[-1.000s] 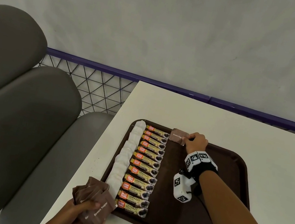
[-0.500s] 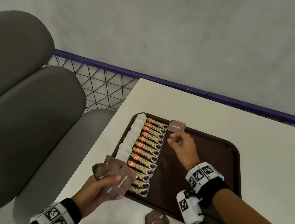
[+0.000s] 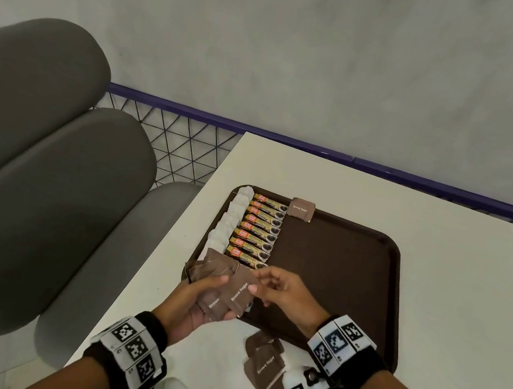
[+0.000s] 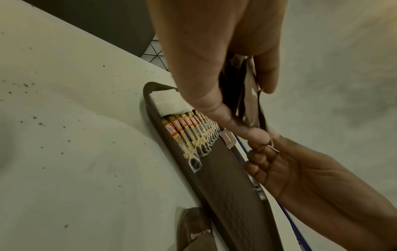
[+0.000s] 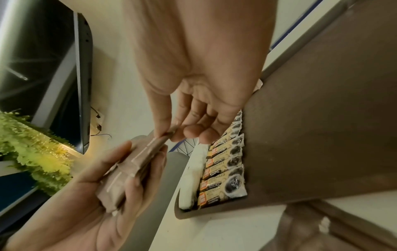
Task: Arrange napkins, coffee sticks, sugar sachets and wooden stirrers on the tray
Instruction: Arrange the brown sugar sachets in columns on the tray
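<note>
Head view, from the left of the frame: a grey padded seat fills the left side, with black wire mesh under a purple rail behind it. My left hand, low and left of centre, is curled around a fanned bunch of brown sugar sachets; the top ones read "Brown Sugar" in white. Just right of it my right hand pinches the edge of the top sachet between thumb and fingertips, the other fingers loosely bent. Both hands hover over the near left corner of the brown tray, which sits on the white counter.

Along the tray's left edge lies a column of white napkins, and beside it a neat column of coffee sticks with orange brand patches and the word "GRANULES"; the brand name is too small to read. At the top of the tray, just right of the top coffee stick, one sachet lies flat, printed "Brown Sugar". More loose sachets, same print, lie on the counter below the tray near my right wrist.

In the left wrist view the sticks stand in a row beside the napkins. In the right wrist view my thumb and forefinger grip the sachet edge.
</note>
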